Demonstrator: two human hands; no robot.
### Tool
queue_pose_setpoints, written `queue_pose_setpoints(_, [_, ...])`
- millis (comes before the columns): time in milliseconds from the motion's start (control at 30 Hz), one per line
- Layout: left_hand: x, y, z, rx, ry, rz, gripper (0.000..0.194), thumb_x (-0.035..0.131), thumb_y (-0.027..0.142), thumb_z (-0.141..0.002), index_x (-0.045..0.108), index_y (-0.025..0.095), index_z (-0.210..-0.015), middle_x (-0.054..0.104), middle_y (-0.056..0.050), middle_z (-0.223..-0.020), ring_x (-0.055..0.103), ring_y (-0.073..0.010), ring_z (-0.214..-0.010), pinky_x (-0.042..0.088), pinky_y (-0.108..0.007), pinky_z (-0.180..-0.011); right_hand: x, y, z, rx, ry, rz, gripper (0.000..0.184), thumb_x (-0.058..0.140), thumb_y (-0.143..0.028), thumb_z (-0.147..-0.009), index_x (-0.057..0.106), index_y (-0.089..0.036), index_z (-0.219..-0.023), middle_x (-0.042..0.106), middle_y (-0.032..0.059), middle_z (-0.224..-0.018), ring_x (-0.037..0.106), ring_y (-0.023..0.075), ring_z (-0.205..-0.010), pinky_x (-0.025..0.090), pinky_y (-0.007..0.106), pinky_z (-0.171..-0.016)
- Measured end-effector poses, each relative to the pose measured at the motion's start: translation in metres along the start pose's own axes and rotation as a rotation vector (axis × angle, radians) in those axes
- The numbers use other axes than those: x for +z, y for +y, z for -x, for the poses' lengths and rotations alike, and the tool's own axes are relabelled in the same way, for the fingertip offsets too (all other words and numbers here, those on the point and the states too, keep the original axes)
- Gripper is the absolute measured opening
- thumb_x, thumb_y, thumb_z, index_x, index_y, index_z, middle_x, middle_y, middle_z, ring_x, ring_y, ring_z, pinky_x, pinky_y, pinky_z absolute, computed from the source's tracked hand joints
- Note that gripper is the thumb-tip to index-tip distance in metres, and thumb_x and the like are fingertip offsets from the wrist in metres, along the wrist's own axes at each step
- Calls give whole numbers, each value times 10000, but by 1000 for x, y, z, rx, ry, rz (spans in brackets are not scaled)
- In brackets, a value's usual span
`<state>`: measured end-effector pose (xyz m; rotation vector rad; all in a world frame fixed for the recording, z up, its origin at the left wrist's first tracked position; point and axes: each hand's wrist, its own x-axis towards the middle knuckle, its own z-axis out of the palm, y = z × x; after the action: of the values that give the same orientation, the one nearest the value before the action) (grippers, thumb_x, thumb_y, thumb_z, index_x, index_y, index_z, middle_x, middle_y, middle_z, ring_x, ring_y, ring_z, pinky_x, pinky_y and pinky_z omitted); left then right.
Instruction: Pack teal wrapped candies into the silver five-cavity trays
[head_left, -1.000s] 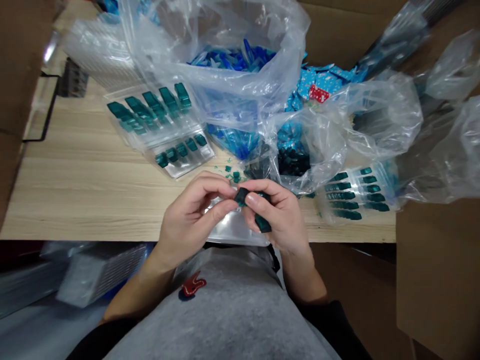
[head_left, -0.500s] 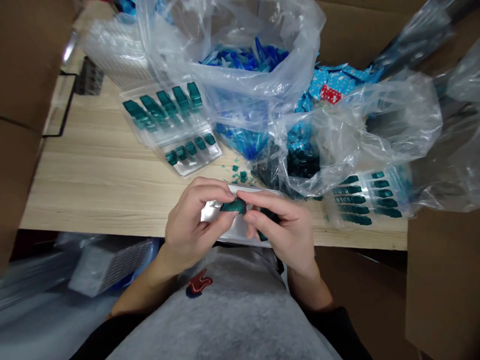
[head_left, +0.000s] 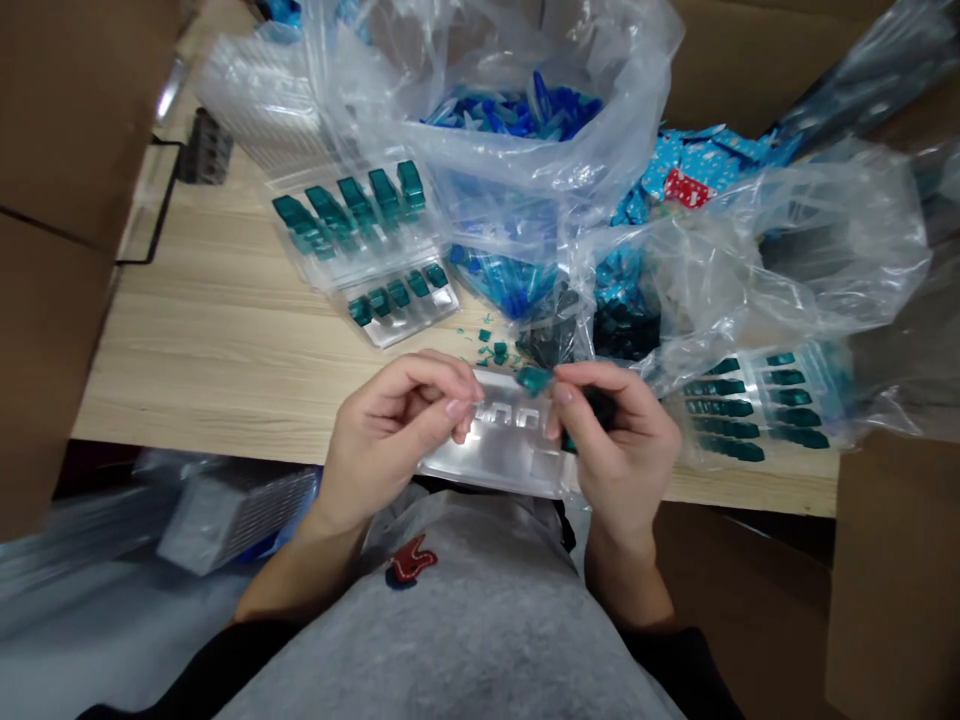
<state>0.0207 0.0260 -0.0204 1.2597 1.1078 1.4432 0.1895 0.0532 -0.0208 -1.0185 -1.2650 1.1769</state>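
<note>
A big clear plastic bag point(head_left: 525, 190) sits on the wooden table point(head_left: 210, 390), full of blue pieces point(head_left: 517, 115). Another clear bag point(head_left: 757, 250) sags to the right and lies over a heap of dark pieces point(head_left: 626, 335), so they are hard to see. Shiny blue packets point(head_left: 694, 165) poke out behind it. Two clear trays with rows of teal pieces lie on the table, the upper tray point(head_left: 352, 240) on the left and the side tray point(head_left: 754, 400) on the right. Tiny teal bits point(head_left: 491, 350) are spread on the wood near the hands. Brown cardboard point(head_left: 64, 120) stands at the left side.

Both hands are up close together, just over the table's front edge, above a grey shirt point(head_left: 450, 640). They hold an empty clear tray point(head_left: 499, 465) between them. The left hand point(head_left: 394, 440) is curled and pinches the tray's left end. The right hand point(head_left: 619, 440) is closed, with a dark teal piece point(head_left: 602, 405) mostly hidden inside it. A small teal piece point(head_left: 534, 379) sits on the tray's top edge, right by the right fingertips point(head_left: 562, 393).
</note>
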Motion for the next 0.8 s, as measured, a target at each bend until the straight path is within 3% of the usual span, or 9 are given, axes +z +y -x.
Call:
queue_pose_setpoints(133, [-1, -1, -2, 53, 21, -48, 226, 626, 98, -907, 668, 251, -1067, 685, -2, -1026, 671, -80, -776, 580, -199, -705, 3, 1, -3, 75, -88, -90, 123, 709, -174, -873, 717, -273, -945, 642, -52, -681, 566, 85, -496, 484, 242, -502])
queue_pose_setpoints(267, [-1, -1, -4, -22, -99, -146, 261, 634, 171, -923, 675, 256, -1166, 696, -47, -1201, 695, -143, -1040, 597, -249, -882, 4, 1, -7, 172, -193, -309, 50, 714, -244, -878, 698, -254, -924, 661, -42, -726, 529, 61, -434, 451, 206, -423])
queue_pose_setpoints(400, [-1, -4, -5, -93, -243, -11, 254, 645, 199, -927, 676, 280, -1166, 741, -38, -1109, 725, -165, -999, 626, -269, -827, 1, 3, -9, 228, -252, -473, 56, 719, -250, -879, 699, -260, -931, 650, -54, -737, 498, 35, -404, 426, 168, -394])
queue_pose_setpoints(567, [4, -9, -2, -125, -241, 157, 257, 676, 250, -918, 663, 301, -1170, 733, -23, -1052, 726, -153, -950, 619, -247, -797, 1, 3, -9, 285, -278, -574, 59, 743, -270, -862, 716, -262, -914, 660, -57, -747, 441, 13, -362, 418, 161, -386])
queue_pose_setpoints(667, [6, -6, -2, -112, -227, 167, 196, 673, 276, -919, 655, 289, -1114, 696, -25, -1037, 708, -146, -910, 617, -248, -758, -1, 1, -6, 226, -268, -499, 91, 693, -262, -912, 750, -308, -965, 641, -57, -733, 476, 24, -395, 461, 181, -431])
queue_pose_setpoints(800, [3, 3, -4, 23, -119, 34, 134, 695, 273, -900, 648, 265, -1025, 652, -27, -1050, 676, -127, -908, 591, -208, -702, -5, -5, 0, 16, -257, -114, 219, 661, -232, -937, 749, -342, -1105, 682, -4, -957, 585, 55, -523, 534, 229, -517])
